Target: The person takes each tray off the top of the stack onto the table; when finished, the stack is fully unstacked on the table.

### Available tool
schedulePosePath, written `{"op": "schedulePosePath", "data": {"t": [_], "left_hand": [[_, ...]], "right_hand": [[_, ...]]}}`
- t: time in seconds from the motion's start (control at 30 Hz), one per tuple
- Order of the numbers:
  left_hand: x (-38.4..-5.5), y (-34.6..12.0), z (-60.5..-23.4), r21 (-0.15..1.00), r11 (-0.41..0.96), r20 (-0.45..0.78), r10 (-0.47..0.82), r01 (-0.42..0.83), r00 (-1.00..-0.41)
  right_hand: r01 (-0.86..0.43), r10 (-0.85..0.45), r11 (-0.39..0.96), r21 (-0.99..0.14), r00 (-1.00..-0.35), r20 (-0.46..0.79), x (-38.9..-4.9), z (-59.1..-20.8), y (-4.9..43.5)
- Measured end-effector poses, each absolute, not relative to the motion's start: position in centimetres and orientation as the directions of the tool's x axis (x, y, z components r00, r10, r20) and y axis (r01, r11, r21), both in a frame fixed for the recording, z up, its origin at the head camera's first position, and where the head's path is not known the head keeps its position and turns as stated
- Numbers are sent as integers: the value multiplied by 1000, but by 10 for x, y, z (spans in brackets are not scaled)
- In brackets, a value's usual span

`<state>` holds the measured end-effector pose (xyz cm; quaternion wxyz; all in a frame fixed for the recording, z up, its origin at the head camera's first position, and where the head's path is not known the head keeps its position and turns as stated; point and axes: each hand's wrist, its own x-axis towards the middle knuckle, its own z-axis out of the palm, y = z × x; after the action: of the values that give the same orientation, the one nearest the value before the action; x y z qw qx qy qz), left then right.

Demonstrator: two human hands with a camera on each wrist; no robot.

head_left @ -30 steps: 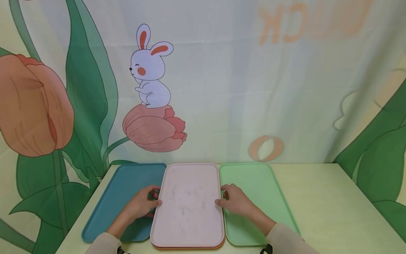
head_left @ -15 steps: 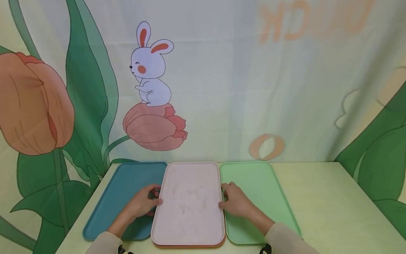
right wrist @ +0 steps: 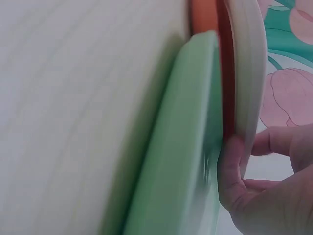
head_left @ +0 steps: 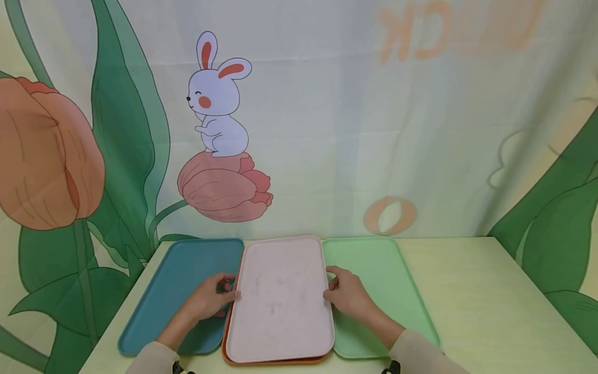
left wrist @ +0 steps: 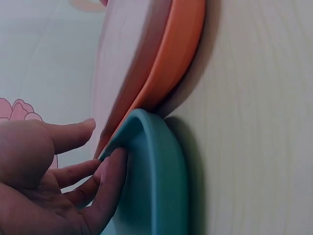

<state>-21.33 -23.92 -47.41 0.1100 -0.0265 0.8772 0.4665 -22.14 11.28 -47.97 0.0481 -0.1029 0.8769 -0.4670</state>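
Note:
A pale pink tray (head_left: pixel 280 291) lies slightly turned on top of an orange tray (left wrist: pixel 182 44), whose rim shows along its left and front edges. At the right edge, my right hand (head_left: pixel 350 296) pinches the pink tray, thumb on the top and fingertips under the rim. The right wrist view shows a dark gap between the two stacked trays there. My left hand (head_left: pixel 205 300) holds the left edge, its thumb over the pink rim. Its other fingers (left wrist: pixel 110 183) curl beside the stack, over the corner of a teal tray (head_left: pixel 201 259).
A light green tray (head_left: pixel 369 270) lies right of the stack, under my right hand. All the trays rest on a pale wooden table (head_left: pixel 486 306). Behind the table hangs a printed curtain (head_left: pixel 317 130) with a rabbit and tulips.
The pink tray has turned and shifted a little right on the orange one, baring more orange rim at left and front. Both hands stay at its edges; the right moves slightly with it.

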Motion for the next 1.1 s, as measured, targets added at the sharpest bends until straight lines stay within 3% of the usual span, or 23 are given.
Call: {"op": "schedulePosePath", "data": {"t": [0.23, 0.4, 0.73, 1.1], "left_hand": [[-212, -240, -475, 801, 579, -218, 47, -151, -975], [-211, -240, -478, 795, 594, -184, 38, -126, -982], [-213, -238, -482, 792, 599, -166, 28, -116, -986], [-213, -241, -482, 801, 589, -170, 53, -106, -984]], "right_hand": [[78, -187, 273, -959, -973, -132, -216, -472, 114], [161, -219, 131, -978, -958, -187, -216, -470, 120], [191, -226, 61, -980, -953, -200, -211, -461, 158], [202, -210, 59, -978, -955, -210, -201, -455, 234]]}}
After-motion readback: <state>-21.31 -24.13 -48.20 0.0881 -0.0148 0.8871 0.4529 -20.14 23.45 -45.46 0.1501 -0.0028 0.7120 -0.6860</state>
